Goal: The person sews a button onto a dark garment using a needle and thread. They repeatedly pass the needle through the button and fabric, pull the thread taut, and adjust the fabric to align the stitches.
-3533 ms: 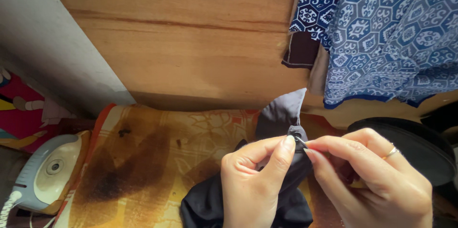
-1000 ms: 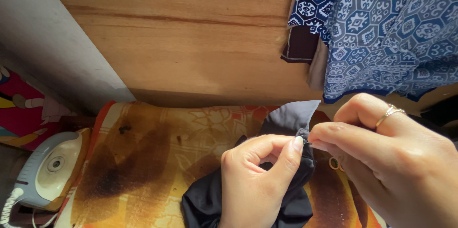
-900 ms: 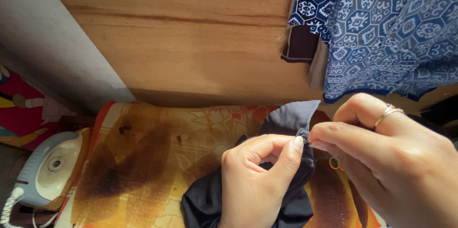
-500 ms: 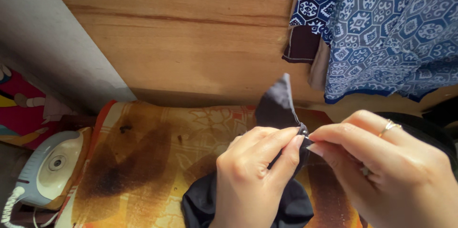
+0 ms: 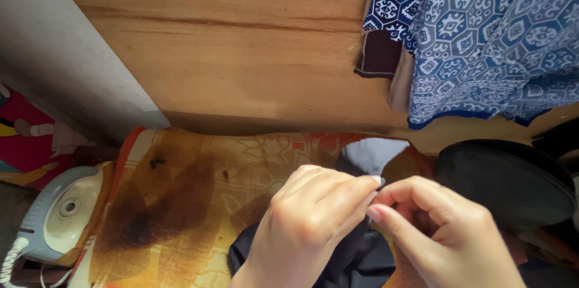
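My left hand (image 5: 307, 221) pinches a fold of dark grey-black cloth (image 5: 356, 258) between thumb and forefinger, just above the ironing pad. My right hand (image 5: 434, 227) meets it fingertip to fingertip at the same spot, fingers curled in on the cloth; a needle seen earlier is hidden. A lighter grey flap of the cloth (image 5: 374, 152) sticks up behind the fingers. The rest of the cloth hangs below both hands.
An orange patterned ironing pad (image 5: 181, 203) with a large brown scorch mark lies under the hands. A pale blue iron (image 5: 60, 212) stands at the left. A wooden panel (image 5: 241, 53) is behind, blue patterned fabric (image 5: 482, 41) hangs upper right, and a black round object (image 5: 506, 182) lies right.
Both hands dropped lower and closed tighter together on the cloth. The grey flap that stood tall now lies lower behind the fingers, and my right hand turned so the ring is hidden.
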